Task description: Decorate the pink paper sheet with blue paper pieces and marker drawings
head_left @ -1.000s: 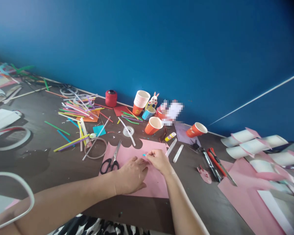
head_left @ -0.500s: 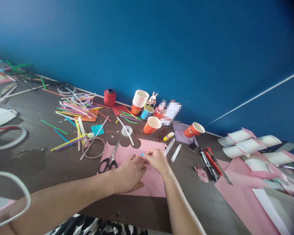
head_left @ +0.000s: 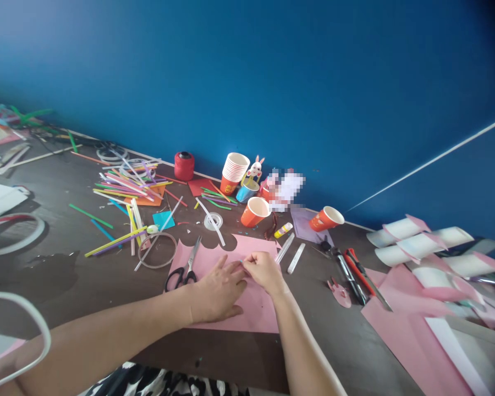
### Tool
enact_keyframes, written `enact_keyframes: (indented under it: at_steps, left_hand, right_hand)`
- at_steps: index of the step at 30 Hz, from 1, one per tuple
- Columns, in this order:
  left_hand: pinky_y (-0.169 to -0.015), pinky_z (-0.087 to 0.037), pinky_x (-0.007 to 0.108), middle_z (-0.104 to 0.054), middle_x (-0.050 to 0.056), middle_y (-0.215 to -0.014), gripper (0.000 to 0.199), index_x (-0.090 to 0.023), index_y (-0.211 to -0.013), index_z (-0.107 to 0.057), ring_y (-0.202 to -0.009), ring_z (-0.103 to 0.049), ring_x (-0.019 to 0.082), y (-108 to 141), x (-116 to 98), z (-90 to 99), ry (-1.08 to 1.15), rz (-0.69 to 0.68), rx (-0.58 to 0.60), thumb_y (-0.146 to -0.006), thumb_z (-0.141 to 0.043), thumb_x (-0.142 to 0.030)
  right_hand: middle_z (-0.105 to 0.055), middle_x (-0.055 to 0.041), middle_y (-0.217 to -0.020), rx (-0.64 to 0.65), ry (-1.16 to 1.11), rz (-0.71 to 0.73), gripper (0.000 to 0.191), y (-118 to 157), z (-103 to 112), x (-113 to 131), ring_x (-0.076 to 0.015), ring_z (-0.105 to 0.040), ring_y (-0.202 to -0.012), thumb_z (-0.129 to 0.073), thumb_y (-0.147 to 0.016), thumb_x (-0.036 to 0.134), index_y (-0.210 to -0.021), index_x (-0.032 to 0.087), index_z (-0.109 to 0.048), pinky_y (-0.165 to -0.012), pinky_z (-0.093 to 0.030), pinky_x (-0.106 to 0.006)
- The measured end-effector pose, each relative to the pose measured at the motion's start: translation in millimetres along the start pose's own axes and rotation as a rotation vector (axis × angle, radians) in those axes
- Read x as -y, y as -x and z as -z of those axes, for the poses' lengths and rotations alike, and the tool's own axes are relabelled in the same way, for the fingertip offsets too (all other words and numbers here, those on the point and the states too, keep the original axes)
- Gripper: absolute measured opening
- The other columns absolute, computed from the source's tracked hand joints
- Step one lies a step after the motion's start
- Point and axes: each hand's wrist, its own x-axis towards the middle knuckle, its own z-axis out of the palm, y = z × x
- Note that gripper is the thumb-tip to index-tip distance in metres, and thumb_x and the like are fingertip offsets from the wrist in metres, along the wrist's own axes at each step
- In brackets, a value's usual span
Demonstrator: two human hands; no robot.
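Note:
A pink sheet of paper [head_left: 256,316] with scalloped cut-outs along its far edge lies on the dark table. My left hand [head_left: 219,291] rests on it, palm down with fingers stretched out. Close to its fingertips, my right hand [head_left: 264,269] is closed in a pinch over the paper. A speck of blue shows by the pinching fingers; what they hold is mostly hidden. Black-handled scissors [head_left: 188,268] lie partly opened on the sheet, left of my left hand. A clear ring [head_left: 176,250] sits on the table beyond the sheet's left edge.
Farther back stand a stack of paper cups [head_left: 230,184], single orange cups [head_left: 254,213], a glue stick [head_left: 283,230] and a tape roll [head_left: 213,221]. Colored sticks [head_left: 127,184] spread on the left. To the right lie a red utility knife [head_left: 358,267] and pink-and-white paper rolls [head_left: 408,247].
The small blue bit by my right fingertips shows less than before. My left hand's fingers have shifted slightly upward and spread; the right hand stays in nearly the same place.

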Motion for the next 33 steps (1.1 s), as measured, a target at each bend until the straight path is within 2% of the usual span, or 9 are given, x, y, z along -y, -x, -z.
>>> enact_keyframes:
  at_steps: [33]
  left_hand:
    - [-0.103,-0.015,0.049,-0.052,0.01,-0.112,0.041,-0.015,-0.098,-0.055,-0.117,-0.036,0.028,-1.0,-0.2,0.5,-0.022,-0.006,0.004,-0.073,-0.056,-0.048]
  right_hand:
    - [-0.064,-0.0004,-0.058,-0.021,0.046,-0.022,0.016,0.6,0.5,2.6,-0.0116,-0.057,-0.056,-0.049,-0.067,0.021,-0.056,0.018,-0.06,-0.051,-0.034,-0.02]
